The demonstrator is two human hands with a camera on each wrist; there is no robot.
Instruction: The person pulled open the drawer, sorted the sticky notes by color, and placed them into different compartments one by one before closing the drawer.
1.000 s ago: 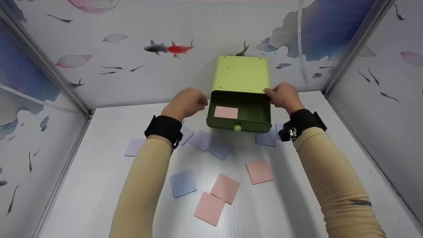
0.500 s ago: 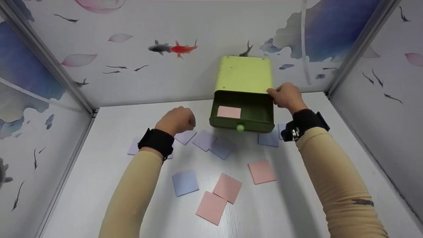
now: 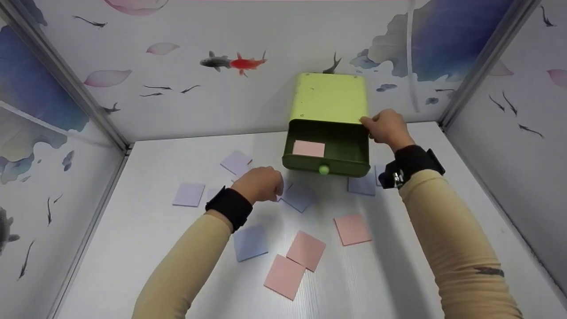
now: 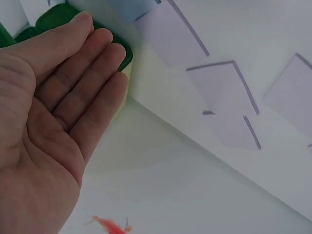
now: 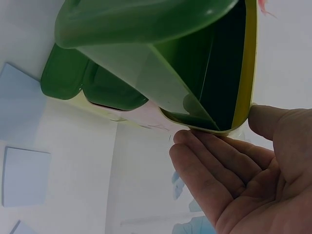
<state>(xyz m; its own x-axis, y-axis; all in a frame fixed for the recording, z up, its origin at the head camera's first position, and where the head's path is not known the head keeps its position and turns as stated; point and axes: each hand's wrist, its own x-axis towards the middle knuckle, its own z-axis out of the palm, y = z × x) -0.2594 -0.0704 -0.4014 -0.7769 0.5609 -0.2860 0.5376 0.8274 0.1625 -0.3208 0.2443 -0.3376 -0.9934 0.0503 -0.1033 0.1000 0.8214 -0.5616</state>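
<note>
In the head view a yellow-green drawer cabinet (image 3: pixel 330 97) stands against the back wall. Its dark green top drawer (image 3: pixel 305 166) is pulled out, with a pink square card (image 3: pixel 308 149) lying inside at the left. My right hand (image 3: pixel 389 128) grips the cabinet's front right corner, thumb on the top edge and fingers against the side. Over the purple square cards (image 3: pixel 299 197) hovers my left hand (image 3: pixel 261 184), partly covering them. Its palm faces the left wrist camera, fingers fairly straight and together, nothing held.
Several pink cards (image 3: pixel 352 229) and a blue card (image 3: pixel 251 243) lie nearer on the white table (image 3: pixel 345 283). More blue cards (image 3: pixel 362 184) sit right of the drawer, and a purple card (image 3: pixel 188 195) lies far left. Patterned walls (image 3: pixel 177 110) enclose the table.
My left hand has moved away from the drawer's left side, first left and down, then right over the purple cards. My right hand stays at the cabinet's corner.
</note>
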